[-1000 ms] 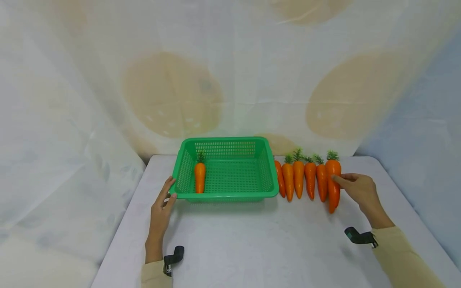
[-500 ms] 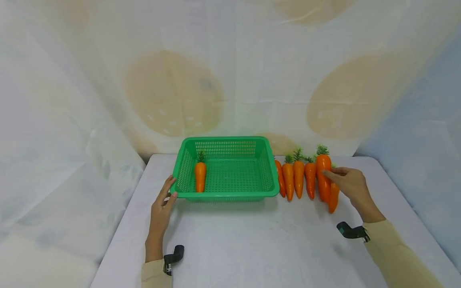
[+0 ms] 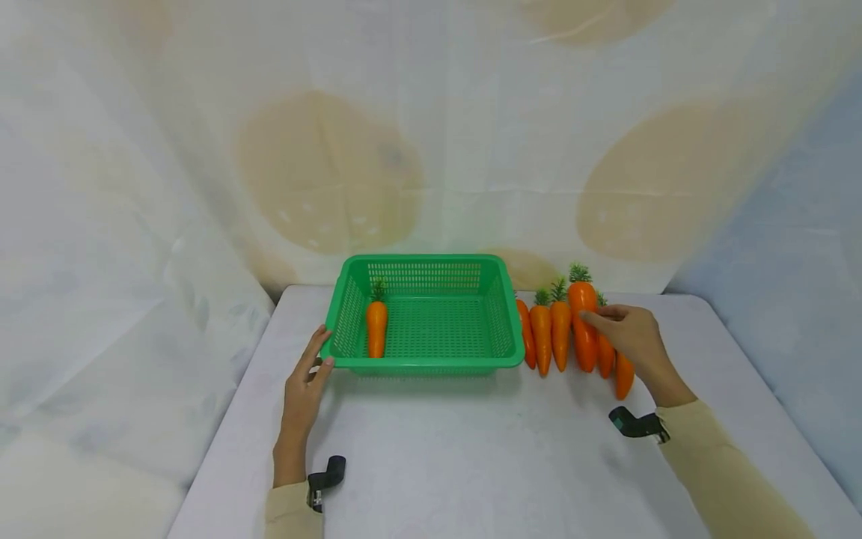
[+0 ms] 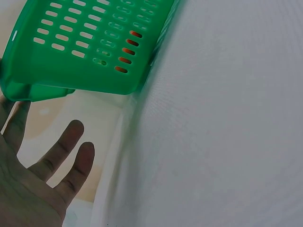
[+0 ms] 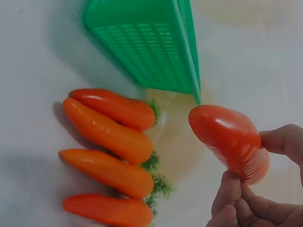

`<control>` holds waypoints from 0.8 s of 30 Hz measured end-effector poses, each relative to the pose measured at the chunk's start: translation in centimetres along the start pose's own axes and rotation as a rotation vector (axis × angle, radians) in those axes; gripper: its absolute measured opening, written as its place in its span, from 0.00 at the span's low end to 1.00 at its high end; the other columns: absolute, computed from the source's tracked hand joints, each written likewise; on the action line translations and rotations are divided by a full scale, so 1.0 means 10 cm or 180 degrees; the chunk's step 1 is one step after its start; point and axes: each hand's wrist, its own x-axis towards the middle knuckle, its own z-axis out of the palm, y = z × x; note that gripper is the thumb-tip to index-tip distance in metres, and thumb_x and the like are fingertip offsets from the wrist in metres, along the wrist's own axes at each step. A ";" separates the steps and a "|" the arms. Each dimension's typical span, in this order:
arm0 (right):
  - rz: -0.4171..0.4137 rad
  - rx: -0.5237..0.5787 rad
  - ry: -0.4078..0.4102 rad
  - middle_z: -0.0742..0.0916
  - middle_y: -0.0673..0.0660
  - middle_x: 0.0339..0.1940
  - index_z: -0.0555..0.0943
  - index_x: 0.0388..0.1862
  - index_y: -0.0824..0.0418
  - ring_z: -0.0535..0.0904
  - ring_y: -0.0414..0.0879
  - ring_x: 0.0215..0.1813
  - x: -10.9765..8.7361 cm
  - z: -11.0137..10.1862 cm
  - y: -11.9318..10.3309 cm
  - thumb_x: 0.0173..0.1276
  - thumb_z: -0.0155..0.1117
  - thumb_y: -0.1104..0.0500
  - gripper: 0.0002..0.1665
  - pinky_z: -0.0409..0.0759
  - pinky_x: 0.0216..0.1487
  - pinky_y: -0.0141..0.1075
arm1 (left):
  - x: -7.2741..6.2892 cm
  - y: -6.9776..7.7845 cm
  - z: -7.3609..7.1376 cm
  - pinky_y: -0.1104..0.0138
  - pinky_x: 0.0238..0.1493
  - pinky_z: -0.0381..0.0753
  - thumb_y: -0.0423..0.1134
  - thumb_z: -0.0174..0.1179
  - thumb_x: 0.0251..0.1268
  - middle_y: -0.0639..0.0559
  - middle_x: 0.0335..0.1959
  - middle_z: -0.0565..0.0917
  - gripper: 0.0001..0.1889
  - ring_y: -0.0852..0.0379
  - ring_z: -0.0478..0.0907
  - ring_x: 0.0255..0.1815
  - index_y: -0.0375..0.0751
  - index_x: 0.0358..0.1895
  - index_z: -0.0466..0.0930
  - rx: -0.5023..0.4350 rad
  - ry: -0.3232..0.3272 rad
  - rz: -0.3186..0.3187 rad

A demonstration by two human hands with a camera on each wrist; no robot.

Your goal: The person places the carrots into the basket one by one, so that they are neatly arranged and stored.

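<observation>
Carrot (image 3: 582,328) sits pinched between thumb and fingers of your right hand (image 3: 636,337), above the row of carrots (image 3: 541,340), right of the green basket (image 3: 431,362), tip toward you, leaves away. Your left hand (image 3: 304,393), nearer the basket, touches its near-left corner, fingers loosely spread.

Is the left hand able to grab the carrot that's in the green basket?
Probably yes. The left hand is at the left side of the green basket, the carrot inside lies toward that same side, and nothing covers the open top. It would need to reach over the rim.
</observation>
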 end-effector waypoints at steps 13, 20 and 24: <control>-0.0020 0.0027 -0.0140 0.79 0.70 0.62 0.76 0.65 0.69 0.75 0.63 0.59 0.06 0.17 -0.21 0.65 0.60 0.28 0.50 0.76 0.58 0.55 | -0.01 0.01 0.00 0.72 0.46 0.74 0.38 0.51 0.79 0.53 0.78 0.61 0.25 0.52 0.73 0.54 0.46 0.76 0.65 -0.0010 -0.0016 -0.0018; -0.0122 -0.0013 -0.0191 0.80 0.69 0.61 0.77 0.65 0.68 0.76 0.62 0.58 0.07 0.24 -0.31 0.66 0.61 0.29 0.48 0.76 0.57 0.54 | -0.01 0.02 0.00 0.72 0.46 0.73 0.38 0.51 0.79 0.53 0.78 0.60 0.25 0.47 0.73 0.55 0.46 0.76 0.64 0.0000 -0.0008 -0.0021; -0.0131 0.0002 -0.0226 0.81 0.69 0.60 0.76 0.65 0.67 0.76 0.62 0.58 0.09 0.29 -0.34 0.66 0.61 0.29 0.48 0.76 0.58 0.54 | -0.01 0.02 -0.01 0.72 0.47 0.74 0.38 0.51 0.79 0.53 0.78 0.60 0.26 0.48 0.73 0.55 0.47 0.76 0.64 0.0001 -0.0015 -0.0024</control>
